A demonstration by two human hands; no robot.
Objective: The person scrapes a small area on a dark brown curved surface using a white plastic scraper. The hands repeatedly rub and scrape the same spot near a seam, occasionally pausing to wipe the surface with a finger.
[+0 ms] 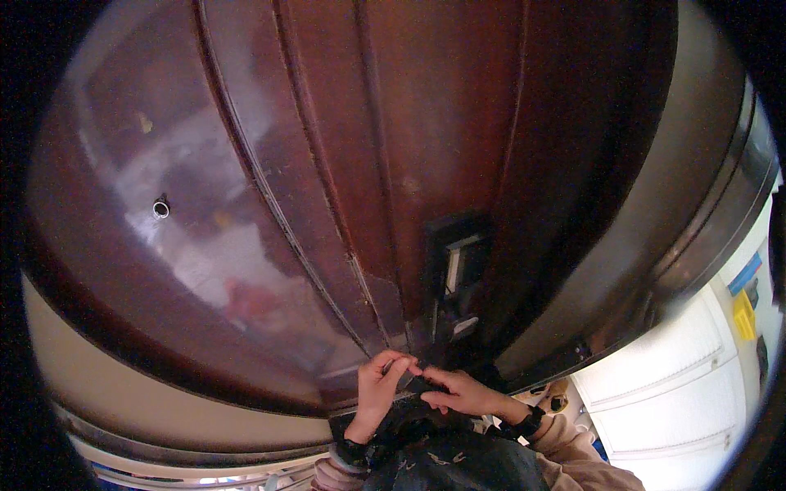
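A large, glossy dark red-brown wooden door (442,123) with long grooves fills most of the view. Low in the middle, my left hand (382,377) has its thumb and fingertips pinched together close to the door; whether they hold anything is hidden. Beside it, my right hand (462,393) has its fingers bent around a small dark object (419,385), too dark to name. The fingertips of both hands almost meet. Just beyond them a dark rectangular fitting (460,264) sits on the door, with a pale strip inside it.
A round metal-rimmed peephole (161,209) is at the left of the door. Beige wall or frame (184,405) curves below it. To the right stand white panels (663,374) and a yellow object (744,316). Brownish items (556,393) lie beyond my right wrist.
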